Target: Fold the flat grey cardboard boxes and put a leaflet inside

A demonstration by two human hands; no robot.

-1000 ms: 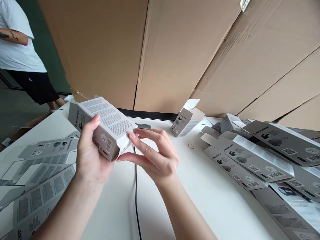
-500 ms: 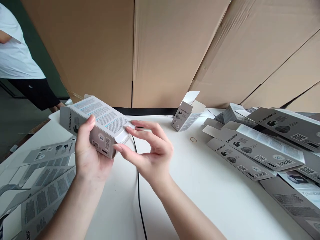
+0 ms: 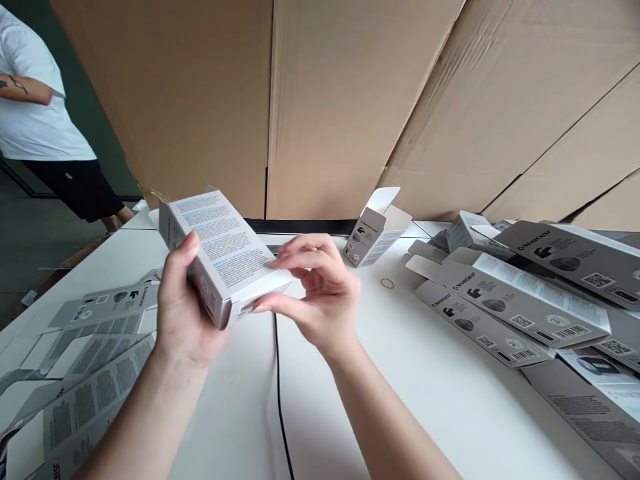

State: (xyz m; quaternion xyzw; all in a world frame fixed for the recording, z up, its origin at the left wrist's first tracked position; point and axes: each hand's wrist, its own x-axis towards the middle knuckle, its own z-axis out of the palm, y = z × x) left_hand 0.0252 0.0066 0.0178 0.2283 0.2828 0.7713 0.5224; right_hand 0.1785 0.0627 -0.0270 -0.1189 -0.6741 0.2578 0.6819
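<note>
A grey and white printed carton (image 3: 227, 247) is held above the white table, its text panel facing up and its near end toward my right hand. My left hand (image 3: 187, 307) grips it from the left and below, thumb on the side edge. The thumb and fingertips of my right hand (image 3: 315, 287) pinch the flap at the carton's near end, which looks folded over. At the far end, flaps stick out. Whatever is inside the carton is hidden.
An open small carton (image 3: 375, 230) stands near the cardboard wall (image 3: 330, 107). Several cartons (image 3: 520, 300) are piled right, flattened ones (image 3: 100, 373) left. A black cable (image 3: 280, 393) and a rubber band (image 3: 387, 283) lie on the table (image 3: 400, 400). A person (image 3: 40, 100) stands far left.
The carton has moved right and turned, so its near end shows more. My right hand has shifted slightly right, and the end flap lies nearer closed. The person's forearm shows more.
</note>
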